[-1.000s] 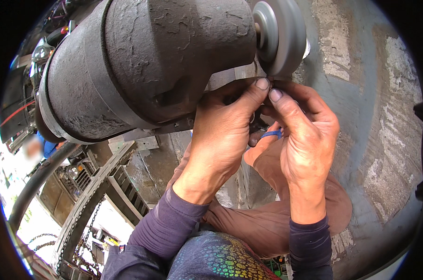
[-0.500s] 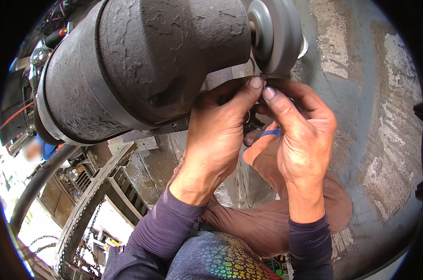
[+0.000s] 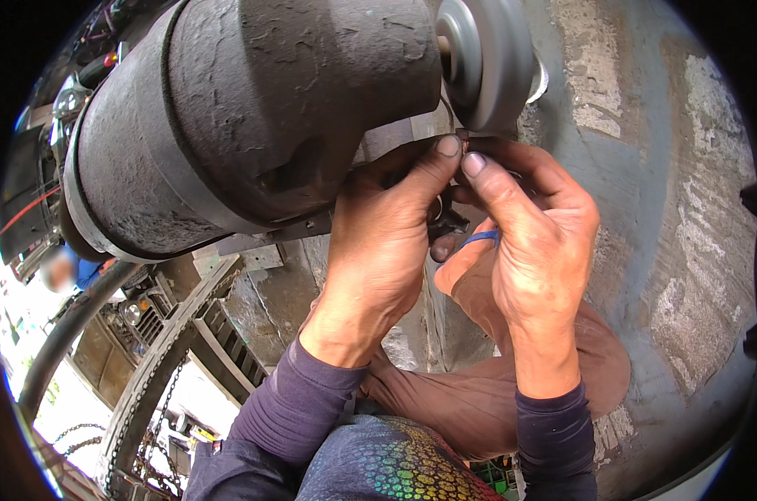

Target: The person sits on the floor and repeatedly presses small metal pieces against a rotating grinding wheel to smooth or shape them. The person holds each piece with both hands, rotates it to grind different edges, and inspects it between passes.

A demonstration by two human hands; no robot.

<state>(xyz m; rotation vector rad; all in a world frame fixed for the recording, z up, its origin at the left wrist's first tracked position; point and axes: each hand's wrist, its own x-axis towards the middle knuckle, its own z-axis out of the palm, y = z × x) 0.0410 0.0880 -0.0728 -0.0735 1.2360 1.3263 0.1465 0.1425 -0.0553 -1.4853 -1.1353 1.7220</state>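
A bench grinder fills the top of the view, with a dark, rough motor housing (image 3: 262, 100) and a grey grinding wheel (image 3: 504, 71) at its right end. The wheel's face looks smeared, as if turning. Just under its lower edge, my left hand (image 3: 378, 242) and my right hand (image 3: 545, 234) pinch a small reddish-brown metal piece (image 3: 465, 144) between thumbs and fingertips. Its top end is at the wheel's rim; I cannot tell whether they touch. Most of the piece is hidden by my fingers. Both hands are closed.
Below the hands are my bent leg in brown trousers (image 3: 470, 401) and a foot with a blue sandal strap (image 3: 481, 238). Chains (image 3: 166, 401) hang by a curved metal frame at lower left. Another person (image 3: 70, 267) is at far left. Worn, patchy flooring (image 3: 687, 250) spreads right.
The whole view has shifted slightly, so grinder and hands sit a little further left. The hands keep their pinch below the wheel, and a bit more of the metal piece shows between the thumbs.
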